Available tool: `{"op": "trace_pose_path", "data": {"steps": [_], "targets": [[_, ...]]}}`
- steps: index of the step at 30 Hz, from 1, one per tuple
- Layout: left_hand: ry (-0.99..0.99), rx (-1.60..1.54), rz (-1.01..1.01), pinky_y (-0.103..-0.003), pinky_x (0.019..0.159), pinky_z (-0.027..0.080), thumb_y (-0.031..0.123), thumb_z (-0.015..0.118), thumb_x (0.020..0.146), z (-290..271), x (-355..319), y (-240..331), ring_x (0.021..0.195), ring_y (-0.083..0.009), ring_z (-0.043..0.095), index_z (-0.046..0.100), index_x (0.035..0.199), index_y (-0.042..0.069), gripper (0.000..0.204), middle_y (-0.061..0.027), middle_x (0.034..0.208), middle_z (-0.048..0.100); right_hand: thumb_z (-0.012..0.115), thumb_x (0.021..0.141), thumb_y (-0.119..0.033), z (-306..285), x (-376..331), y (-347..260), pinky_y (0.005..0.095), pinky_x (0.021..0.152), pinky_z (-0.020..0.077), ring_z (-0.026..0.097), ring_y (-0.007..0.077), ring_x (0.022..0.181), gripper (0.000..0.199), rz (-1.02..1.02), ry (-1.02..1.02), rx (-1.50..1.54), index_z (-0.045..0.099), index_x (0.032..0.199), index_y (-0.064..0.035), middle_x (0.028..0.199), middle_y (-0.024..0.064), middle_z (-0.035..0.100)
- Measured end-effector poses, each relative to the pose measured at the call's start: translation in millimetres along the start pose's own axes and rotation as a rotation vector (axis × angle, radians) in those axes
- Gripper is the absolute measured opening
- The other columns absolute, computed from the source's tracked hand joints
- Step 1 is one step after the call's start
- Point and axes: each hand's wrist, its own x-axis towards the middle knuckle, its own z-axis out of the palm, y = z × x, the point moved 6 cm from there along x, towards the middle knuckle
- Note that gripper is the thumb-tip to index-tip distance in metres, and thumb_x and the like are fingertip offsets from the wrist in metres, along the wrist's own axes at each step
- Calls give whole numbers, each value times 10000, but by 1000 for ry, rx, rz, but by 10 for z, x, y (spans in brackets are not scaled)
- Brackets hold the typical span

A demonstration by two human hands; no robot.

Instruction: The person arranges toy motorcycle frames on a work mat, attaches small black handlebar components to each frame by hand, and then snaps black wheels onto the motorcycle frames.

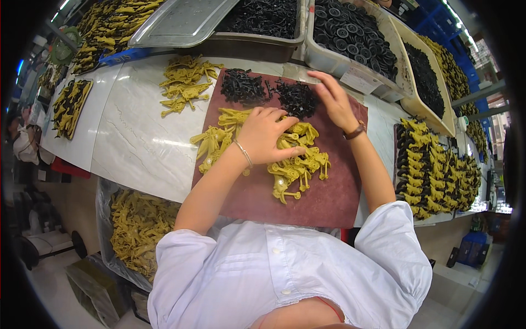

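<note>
My left hand (267,135) lies over a heap of yellow plastic parts (298,171), its fingers spread and touching the top of the heap. These parts look like slim moulded frames with thin arms. At the far side of the mat, my right hand (334,104) is beside a small pile of black plastic pieces (296,100), fingers stretched out and nothing seen in them. A second black pile (241,88) sits to its left. Everything here rests on a dark red mat (329,205). My left hand hides part of the yellow heap.
More yellow parts (186,82) lie left of the mat on the white table (137,126). Behind stand bins of black pieces (260,19) and black wheels (350,33). Rows of yellow-and-black assemblies (433,170) fill the right side. A lined bin of yellow parts (134,230) stands below left.
</note>
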Motion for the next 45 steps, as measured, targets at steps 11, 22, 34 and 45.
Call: {"op": "trace_pose_path", "data": {"steps": [11, 22, 34, 45], "targets": [[52, -140, 30, -378, 888, 411, 282, 665, 825, -161, 2, 6, 979, -268, 563, 654, 1092, 73, 339, -95, 1026, 644, 679, 866, -112, 199, -881, -465, 297, 886, 494, 619, 176, 1027, 380, 183, -16, -69, 593, 1228, -36, 1165, 79, 624], [97, -546, -64, -297, 823, 499, 80, 726, 782, -251, 88, 99, 985, -174, 625, 686, 1057, 32, 282, -87, 1057, 675, 696, 832, -74, -77, -1124, -821, 288, 749, 523, 672, 193, 852, 238, 104, 83, -52, 688, 1054, 11, 961, 101, 701], [63, -265, 132, -491, 1065, 329, 187, 788, 725, -254, -42, 1018, 1301, -342, 440, 692, 1018, 110, 319, -140, 1339, 521, 698, 815, -5, -92, -1895, -1314, 275, 600, 473, 620, 191, 686, 139, -4, 361, -129, 675, 951, 4, 837, 110, 661], [-8, -175, 188, -521, 1072, 268, 115, 743, 702, 278, -311, 1386, 1270, -288, 483, 646, 821, 122, 154, -44, 1275, 589, 737, 782, -126, -153, -2244, -1219, 356, 860, 419, 539, 223, 928, 126, 99, 207, -138, 703, 887, -63, 912, 44, 590]]}}
